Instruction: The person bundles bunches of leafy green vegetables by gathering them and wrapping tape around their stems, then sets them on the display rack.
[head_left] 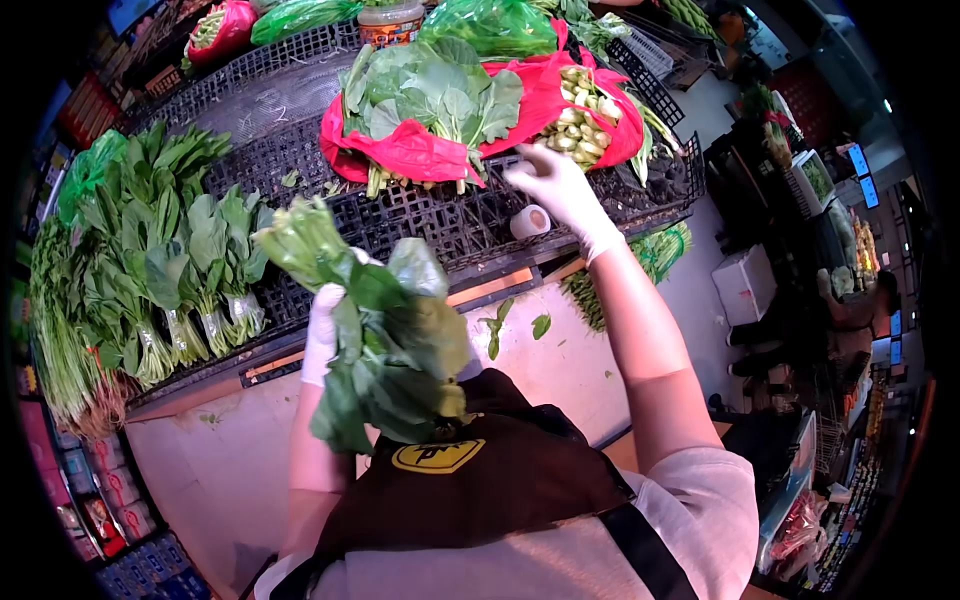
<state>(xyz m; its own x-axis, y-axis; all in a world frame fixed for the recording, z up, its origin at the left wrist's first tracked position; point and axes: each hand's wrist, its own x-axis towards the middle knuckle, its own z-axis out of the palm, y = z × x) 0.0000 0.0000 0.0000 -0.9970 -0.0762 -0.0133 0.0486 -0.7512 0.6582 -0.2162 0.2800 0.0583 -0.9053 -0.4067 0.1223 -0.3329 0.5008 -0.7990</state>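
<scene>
My left hand (322,330), in a white glove, is closed around a bunch of leafy greens (375,345). The cut stems point up and left, and the broad leaves hang down in front of my apron. My right hand (555,185), also gloved, reaches over the front of the black crate display with its fingers apart and holds nothing I can see. Just below it lies a small white roll (530,221). Beyond its fingertips sits a red plastic bag (625,125) with pale stem ends showing. Left of that, more leafy greens (430,95) rest on red plastic.
Bundled greens (185,260) stand along the left of the black crates (270,100). A jar (390,22) and green bags (490,25) are at the back. Loose leaves (497,328) lie on the floor. On the right are a white box (745,285) and a dark-clothed person.
</scene>
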